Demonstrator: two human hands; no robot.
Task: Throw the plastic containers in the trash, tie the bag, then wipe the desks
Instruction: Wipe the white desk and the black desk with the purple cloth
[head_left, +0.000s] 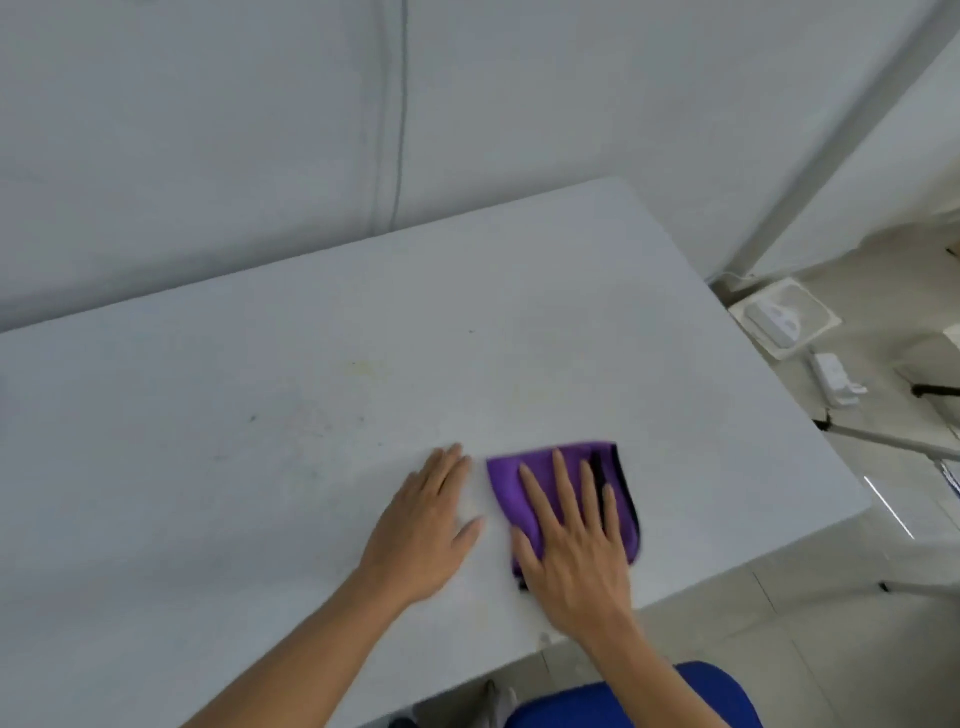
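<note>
Two hands lie flat, fingers straight, low in the frame: right hand (571, 540) presses the purple cloth (566, 493) on the white desk (260, 441); left hand (428, 525) rests beside it. No writing is legible.

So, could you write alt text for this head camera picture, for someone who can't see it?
A person's right hand presses flat on a folded purple cloth on a white desk, while the left hand rests flat on the desk beside it. Faint stains mark the desk.
</note>
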